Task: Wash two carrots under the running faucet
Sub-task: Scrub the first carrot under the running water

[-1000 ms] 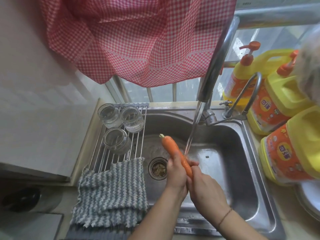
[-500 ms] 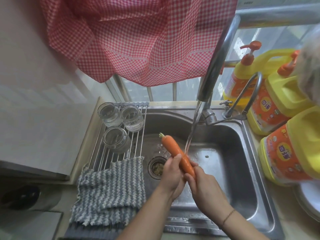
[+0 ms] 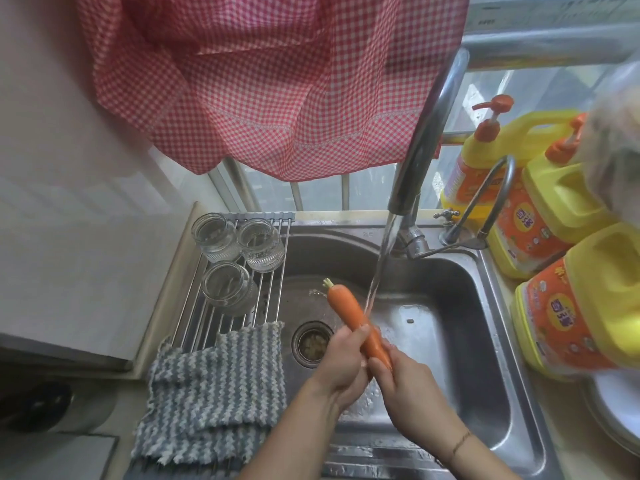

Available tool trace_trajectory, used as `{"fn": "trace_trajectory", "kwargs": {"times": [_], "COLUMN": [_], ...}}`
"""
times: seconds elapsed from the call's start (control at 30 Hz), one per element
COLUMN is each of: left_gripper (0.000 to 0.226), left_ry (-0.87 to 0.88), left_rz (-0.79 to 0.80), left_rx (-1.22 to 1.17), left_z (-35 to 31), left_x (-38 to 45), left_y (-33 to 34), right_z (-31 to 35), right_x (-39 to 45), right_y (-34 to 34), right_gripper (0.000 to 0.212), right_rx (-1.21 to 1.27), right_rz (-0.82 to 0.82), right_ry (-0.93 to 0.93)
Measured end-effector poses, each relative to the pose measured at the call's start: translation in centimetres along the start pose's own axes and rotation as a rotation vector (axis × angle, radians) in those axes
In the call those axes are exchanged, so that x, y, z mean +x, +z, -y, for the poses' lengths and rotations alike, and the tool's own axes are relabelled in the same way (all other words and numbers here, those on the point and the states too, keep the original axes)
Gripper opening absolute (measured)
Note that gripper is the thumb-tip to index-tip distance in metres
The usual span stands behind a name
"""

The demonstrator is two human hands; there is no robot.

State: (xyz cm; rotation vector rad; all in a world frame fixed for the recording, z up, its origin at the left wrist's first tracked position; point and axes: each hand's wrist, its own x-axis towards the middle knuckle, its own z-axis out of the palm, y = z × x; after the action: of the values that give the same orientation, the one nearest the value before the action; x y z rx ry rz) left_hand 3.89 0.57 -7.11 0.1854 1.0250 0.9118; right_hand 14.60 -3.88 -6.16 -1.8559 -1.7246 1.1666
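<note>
Leftmost, three clear glass jars stand on a wire drying rack laid across the left rim of the sink: two side by side at the back, one in front of them. One grey-and-white striped cloth drapes over the rack's near end and hangs past the sink's front edge. Overhead hangs one red gingham curtain, its hem ending above the window bars.

One steel sink fills the middle, with a single drain holding some scraps. Only one carrot is in view; it slants over the basin with its stem end up and to the left, and its tapered end is down between the two hands. The left hand grips the carrot's lower part from the left, fingers curled round it; the right hand pinches the tip from the right, and a thin bracelet circles that wrist. One tall faucet pours a stream that meets the carrot at its right side, just above the left fingers. The basin floor to the right of the hands lies open up to the far wall.

A second, thinner curved tap rises from the back rim. Three yellow detergent jugs crowd the right counter against the sink's edge, two with orange pumps; their orange labels carry writing too blurred to read. At the bottom right corner sits a white plate, just beside the nearest jug.
</note>
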Motion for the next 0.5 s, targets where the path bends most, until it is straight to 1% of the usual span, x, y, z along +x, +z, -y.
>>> {"fn": "trace_trajectory", "kwargs": {"times": [0.13,0.23,0.27,0.4,0.43,0.5], "left_gripper": [0.027,0.034,0.034,0.019,0.019,0.023], "left_ry": [-0.01,-0.037,-0.047,-0.032,-0.029,-0.032], "left_rz": [-0.187,-0.252,-0.239,-0.055,-0.044,-0.087], "left_rx": [-0.083,-0.073,-0.073,-0.051,-0.037,-0.029], "left_z": [0.6,0.5,0.5,0.3,0.3,0.5], "left_x": [0.7,0.9,0.8,0.0,0.1,0.3], "left_y": [1.2,1.7,1.6,0.5,0.3,0.3], "right_z": [0.2,0.1,0.1,0.3,0.2,0.3], "right_x": [-0.5,-0.5,-0.5,-0.3,-0.2,-0.4], "right_y": [0.5,0.8,0.7,-0.2,-0.2,0.2], "right_gripper": [0.05,0.05,0.049,0.043,0.042,0.045], "right_rx": [-0.112,-0.123,-0.107,-0.008,-0.014,-0.052], "right_rz": [-0.008,0.012,0.011,-0.009,-0.009,-0.007], "right_ry": [-0.032,-0.052,-0.044,0.006,-0.002,-0.022]}}
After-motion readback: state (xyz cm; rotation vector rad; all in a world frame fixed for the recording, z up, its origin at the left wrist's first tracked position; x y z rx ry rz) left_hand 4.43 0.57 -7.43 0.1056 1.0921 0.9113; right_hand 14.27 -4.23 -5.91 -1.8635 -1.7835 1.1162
